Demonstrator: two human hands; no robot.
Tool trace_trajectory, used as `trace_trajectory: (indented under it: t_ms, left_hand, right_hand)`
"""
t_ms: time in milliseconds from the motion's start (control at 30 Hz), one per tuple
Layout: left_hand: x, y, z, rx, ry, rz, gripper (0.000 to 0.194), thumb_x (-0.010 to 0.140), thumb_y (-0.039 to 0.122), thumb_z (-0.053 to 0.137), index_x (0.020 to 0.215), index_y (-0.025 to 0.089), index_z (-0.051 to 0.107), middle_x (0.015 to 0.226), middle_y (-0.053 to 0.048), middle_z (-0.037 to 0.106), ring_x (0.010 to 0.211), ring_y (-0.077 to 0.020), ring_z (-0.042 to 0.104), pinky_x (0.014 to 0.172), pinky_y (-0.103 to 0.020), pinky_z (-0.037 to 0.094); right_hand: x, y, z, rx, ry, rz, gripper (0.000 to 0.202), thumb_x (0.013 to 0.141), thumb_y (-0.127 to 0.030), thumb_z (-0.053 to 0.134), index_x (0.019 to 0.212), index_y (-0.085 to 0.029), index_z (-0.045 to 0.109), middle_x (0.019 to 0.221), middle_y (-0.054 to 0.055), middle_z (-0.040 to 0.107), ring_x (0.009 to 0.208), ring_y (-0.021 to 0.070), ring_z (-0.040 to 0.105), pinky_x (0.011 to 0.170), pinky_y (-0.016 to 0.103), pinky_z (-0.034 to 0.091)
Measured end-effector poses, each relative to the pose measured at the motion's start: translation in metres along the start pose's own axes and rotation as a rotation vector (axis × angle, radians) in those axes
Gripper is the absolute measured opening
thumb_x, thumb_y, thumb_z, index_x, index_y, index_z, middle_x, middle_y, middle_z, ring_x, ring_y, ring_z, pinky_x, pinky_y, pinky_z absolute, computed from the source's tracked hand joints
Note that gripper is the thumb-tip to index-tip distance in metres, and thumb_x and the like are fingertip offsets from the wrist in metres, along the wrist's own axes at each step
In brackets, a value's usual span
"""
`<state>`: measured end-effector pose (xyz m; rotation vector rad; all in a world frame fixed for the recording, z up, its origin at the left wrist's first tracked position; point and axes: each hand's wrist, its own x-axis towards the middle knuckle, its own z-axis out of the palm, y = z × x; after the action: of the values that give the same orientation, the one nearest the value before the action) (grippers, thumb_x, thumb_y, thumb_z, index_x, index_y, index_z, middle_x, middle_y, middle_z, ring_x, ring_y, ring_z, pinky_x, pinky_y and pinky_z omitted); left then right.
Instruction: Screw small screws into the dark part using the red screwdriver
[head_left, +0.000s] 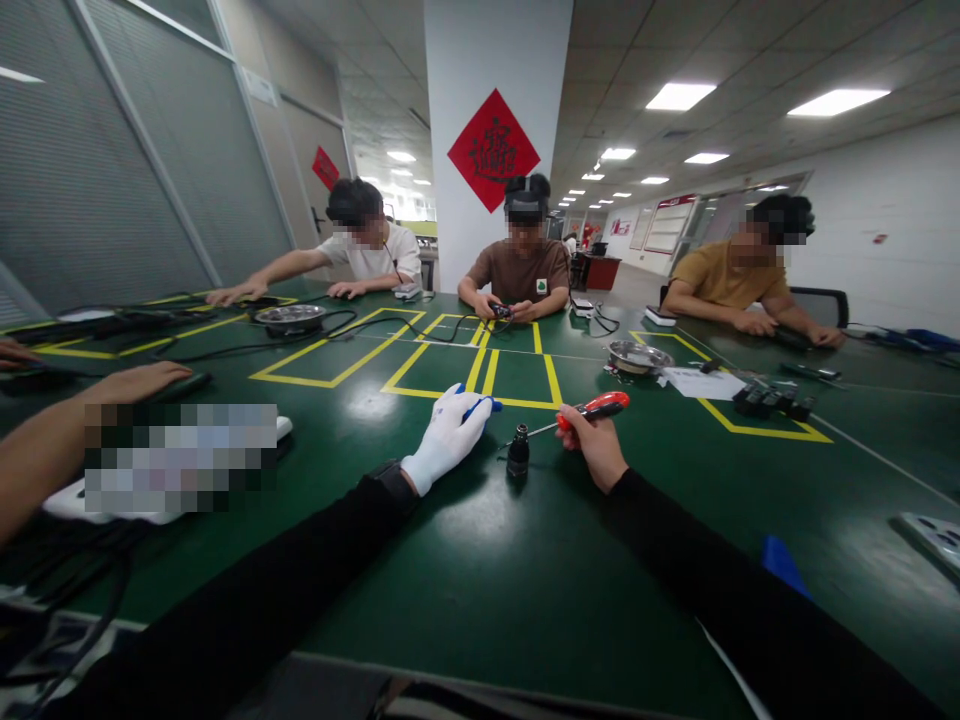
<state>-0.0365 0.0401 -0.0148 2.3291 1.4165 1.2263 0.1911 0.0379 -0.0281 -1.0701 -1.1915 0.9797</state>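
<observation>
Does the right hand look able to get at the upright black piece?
Probably yes: the right hand is near the black piece, and only the screwdriver it holds seems in the way.

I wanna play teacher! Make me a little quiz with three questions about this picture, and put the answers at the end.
1. True or false: the left hand wears a white glove.
2. What is the right hand holding? A) a spoon B) a screwdriver C) a cup
3. Fill in the word: the black piece between the hands stands ____ (upright or sideways).

Key: 1 true; 2 B; 3 upright.
</observation>
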Motion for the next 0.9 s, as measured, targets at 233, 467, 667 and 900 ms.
trace_trajectory:
  t_ms: [233,467,667,900]
  left_hand:
    - [-0.001,0.005,-0.001,-0.059,-0.092,0.028,0.042,0.094,0.036,0.027,0.098,0.027,0.068,0.11,0.002,0.066,0.111,-0.0151,0.053,0.116,-0.041,0.011]
    - [-0.002,0.007,0.0,-0.167,-0.116,0.021,0.044,0.093,0.037,0.026,0.098,0.023,0.068,0.119,0.0,0.062,0.116,-0.0169,0.051,0.115,-0.04,0.017]
    - [-0.001,0.01,0.001,-0.382,-0.071,-0.105,0.047,0.093,0.04,0.027,0.102,0.016,0.066,0.119,-0.005,0.063,0.114,-0.0183,0.053,0.108,-0.034,0.032]
    - [0.003,0.007,0.004,-0.546,-0.059,-0.219,0.042,0.089,0.042,0.038,0.104,0.014,0.066,0.117,-0.007,0.065,0.114,-0.0195,0.055,0.107,-0.034,0.033]
  right_hand:
    - [-0.006,-0.009,-0.001,0.322,0.089,0.075,0.027,0.071,-0.041,0.067,0.067,-0.016,0.059,0.053,-0.002,0.058,0.042,0.0064,0.048,0.041,0.019,0.039]
    - [-0.012,-0.016,0.003,0.447,0.072,0.031,0.02,0.072,-0.034,0.069,0.071,-0.016,0.06,0.058,-0.003,0.057,0.051,0.0071,0.052,0.045,0.018,0.042]
    - [-0.014,-0.016,0.007,0.505,0.017,0.046,0.017,0.072,-0.032,0.069,0.075,-0.018,0.059,0.065,-0.003,0.059,0.057,0.0082,0.055,0.049,0.019,0.044]
    - [-0.015,-0.017,0.007,0.48,-0.006,0.038,0.016,0.072,-0.032,0.068,0.076,-0.02,0.058,0.067,-0.003,0.06,0.057,0.0088,0.056,0.051,0.02,0.044]
